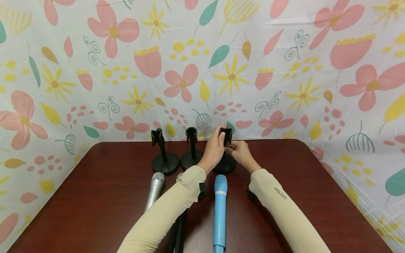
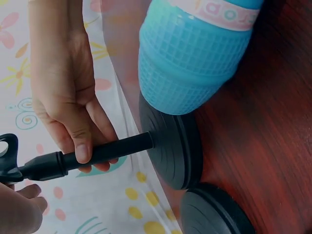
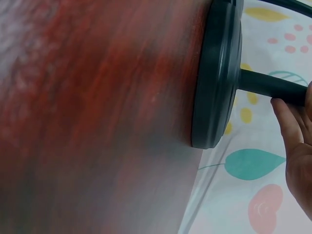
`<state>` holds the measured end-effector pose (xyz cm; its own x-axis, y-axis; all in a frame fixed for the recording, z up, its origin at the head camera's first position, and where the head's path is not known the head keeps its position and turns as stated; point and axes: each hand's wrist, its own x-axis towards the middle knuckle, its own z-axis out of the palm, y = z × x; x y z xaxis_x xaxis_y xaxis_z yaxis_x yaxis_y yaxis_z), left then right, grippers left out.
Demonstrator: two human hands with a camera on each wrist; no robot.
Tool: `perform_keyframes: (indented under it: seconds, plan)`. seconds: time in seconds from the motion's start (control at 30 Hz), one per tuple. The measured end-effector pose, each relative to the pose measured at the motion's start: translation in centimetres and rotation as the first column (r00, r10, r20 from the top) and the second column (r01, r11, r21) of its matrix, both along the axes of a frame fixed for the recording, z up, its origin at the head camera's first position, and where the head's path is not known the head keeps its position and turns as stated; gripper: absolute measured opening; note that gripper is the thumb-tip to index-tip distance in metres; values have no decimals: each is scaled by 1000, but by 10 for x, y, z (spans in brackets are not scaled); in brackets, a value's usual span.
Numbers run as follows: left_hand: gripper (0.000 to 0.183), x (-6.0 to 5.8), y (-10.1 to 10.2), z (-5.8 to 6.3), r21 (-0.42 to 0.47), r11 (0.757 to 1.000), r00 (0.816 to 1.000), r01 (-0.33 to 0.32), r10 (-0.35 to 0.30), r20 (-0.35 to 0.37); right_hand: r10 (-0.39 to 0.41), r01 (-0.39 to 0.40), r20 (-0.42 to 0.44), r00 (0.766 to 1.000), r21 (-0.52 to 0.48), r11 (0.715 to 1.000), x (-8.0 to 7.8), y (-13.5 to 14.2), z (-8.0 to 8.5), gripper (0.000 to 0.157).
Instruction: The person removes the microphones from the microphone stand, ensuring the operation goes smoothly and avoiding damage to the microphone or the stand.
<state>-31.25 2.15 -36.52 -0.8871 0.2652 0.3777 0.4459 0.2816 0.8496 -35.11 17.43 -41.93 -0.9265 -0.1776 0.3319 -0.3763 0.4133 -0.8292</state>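
Note:
Three black microphone stands with round bases are lined up at the back of the table. Both hands are on the rightmost microphone stand (image 1: 226, 164). My left hand (image 1: 216, 150) holds the clip (image 2: 9, 158) at its top, though part of that grip is hidden. Lower down, my right hand (image 1: 242, 154) pinches the pole (image 2: 117, 150) between thumb and fingers. The base (image 3: 219, 78) stands flat on the table. In front of it lies a blue microphone (image 1: 220, 211), its head towards the stand.
The middle stand (image 1: 191, 154) and the left stand (image 1: 165, 162) are beside the held one. A silver microphone (image 1: 155, 191) and a black microphone (image 1: 179, 232) lie partly under the left sleeve. A flower-print cloth (image 1: 202, 70) hangs behind the dark red table (image 1: 79, 211).

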Motion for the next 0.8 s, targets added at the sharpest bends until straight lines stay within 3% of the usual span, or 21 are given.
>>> perform_keyframes:
  seconds: [0.13, 0.27, 0.47, 0.8]
  plan:
    - [43, 1, 0, 4, -11, 1000, 1000, 16, -16, 24, -25, 25, -15, 1000, 34, 999, 3, 2, 1, 23]
    - [46, 5, -2, 10, -18, 1000, 998, 25, -24, 64, -39, 51, -92, 995, 131, 990, 7, 1, 2, 17]
    - [51, 15, 1, 18, -14, 999, 985, 31, -28, 172, -36, 85, -189, 981, 259, 962, 14, 0, 8, 21]
    - [47, 26, -3, 21, 33, 999, 945, -8, -3, 328, -24, 62, -119, 993, 330, 942, 31, 1, 25, 30]
